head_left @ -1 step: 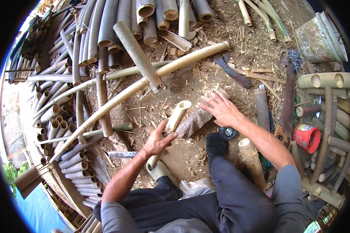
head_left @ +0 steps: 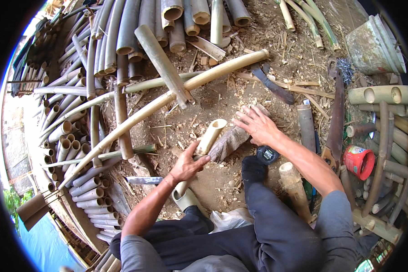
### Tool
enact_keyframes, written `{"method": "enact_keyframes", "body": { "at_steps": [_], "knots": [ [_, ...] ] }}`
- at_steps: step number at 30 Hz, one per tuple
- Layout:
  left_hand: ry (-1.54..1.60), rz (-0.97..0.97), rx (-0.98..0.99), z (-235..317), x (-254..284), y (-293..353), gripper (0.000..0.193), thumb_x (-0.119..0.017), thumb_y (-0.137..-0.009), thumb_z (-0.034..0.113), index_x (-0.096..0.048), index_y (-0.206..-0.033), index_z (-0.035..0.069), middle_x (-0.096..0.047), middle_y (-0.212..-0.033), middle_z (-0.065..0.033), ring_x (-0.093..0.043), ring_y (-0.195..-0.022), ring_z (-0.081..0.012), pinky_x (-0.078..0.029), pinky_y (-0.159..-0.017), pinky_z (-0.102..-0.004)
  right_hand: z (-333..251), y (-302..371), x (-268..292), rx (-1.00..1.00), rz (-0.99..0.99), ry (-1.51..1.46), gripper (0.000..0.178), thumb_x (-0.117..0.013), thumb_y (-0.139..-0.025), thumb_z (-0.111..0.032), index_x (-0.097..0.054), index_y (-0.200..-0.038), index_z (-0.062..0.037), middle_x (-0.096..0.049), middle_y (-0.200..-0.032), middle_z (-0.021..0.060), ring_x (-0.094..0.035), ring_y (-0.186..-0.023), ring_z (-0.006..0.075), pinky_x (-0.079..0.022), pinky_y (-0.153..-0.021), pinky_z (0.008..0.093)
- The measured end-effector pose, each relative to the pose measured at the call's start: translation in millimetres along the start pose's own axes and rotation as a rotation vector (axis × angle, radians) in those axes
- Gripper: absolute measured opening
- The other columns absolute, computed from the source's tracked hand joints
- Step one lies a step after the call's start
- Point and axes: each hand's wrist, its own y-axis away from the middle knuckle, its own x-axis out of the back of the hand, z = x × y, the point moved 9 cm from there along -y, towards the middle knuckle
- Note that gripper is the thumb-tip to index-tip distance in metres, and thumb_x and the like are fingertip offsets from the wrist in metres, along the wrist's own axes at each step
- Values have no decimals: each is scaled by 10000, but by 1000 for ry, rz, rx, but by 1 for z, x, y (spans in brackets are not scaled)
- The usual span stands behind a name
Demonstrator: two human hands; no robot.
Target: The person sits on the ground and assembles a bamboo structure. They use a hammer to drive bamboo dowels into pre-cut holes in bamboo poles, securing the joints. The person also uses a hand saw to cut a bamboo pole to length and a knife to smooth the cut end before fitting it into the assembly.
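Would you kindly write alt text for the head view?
A seated person's left hand grips a short bamboo tube resting on a wooden block, the open right hand touching that block, amid bamboo poles on dirt.

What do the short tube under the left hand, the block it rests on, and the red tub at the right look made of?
Short pale hollow tube held by the left hand: bamboo by its open round end, bare and matte. Grey-brown rough block under the right hand: probably weathered wood, streaky and uneven. Small red tub: likely plastic, smooth and slightly glossy.
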Motion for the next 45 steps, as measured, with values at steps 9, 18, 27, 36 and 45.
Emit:
{"method": "enact_keyframes", "body": {
  "at_steps": [9, 18, 27, 36, 45],
  "knots": [
    [-514, 238, -302, 33, 4, -53, 569, -698, -887, 440, -534, -1270, 52, -661, -1010, -195, -670, -911, -356, -521, -778, -463, 80, 51, -35, -850, 186, -347, 966, -874, -684, -494, -434, -1382, 8, -528, -1210, 177, -520, -1102, 299, -485, -915, 471],
    [-772, 352, -466, 48, -33, -132, 487, -709, -862, 429, -571, -1224, 134, -615, -1074, -115, -630, -1016, -340, -493, -855, -460, 18, 119, -44, -1044, 229, -477, 1197, -715, -765, -678, -197, -1507, 105, -390, -1432, 342, -399, -1330, 444, -357, -1102, 529],
    [-863, 556, -409, 63, -59, -142, 401, -697, -796, 249, -570, -1131, 69, -607, -1129, -126, -573, -1124, -295, -402, -977, -520, -22, 150, -54, -1025, -1, -480, 961, -848, -681, -342, -380, -1392, 106, -481, -1278, 274, -459, -1191, 428, -389, -1043, 507],
    [-842, 553, -462, 65, -71, -148, 298, -600, -814, 170, -579, -1103, 101, -608, -1062, -78, -573, -1060, -275, -409, -865, -467, 114, 136, 48, -881, 318, -149, 738, -739, -832, -348, -461, -1404, 27, -475, -1425, 229, -457, -1309, 349, -375, -1115, 444],
    [-924, 460, -396, 53, -85, -146, 317, -632, -857, 232, -560, -1139, 104, -613, -1088, -91, -581, -1085, -290, -416, -911, -492, 28, 90, -52, -868, 36, -524, 1092, -837, -704, -395, -242, -1447, 142, -471, -1273, 302, -504, -1196, 418, -481, -990, 447]
  ]
}}
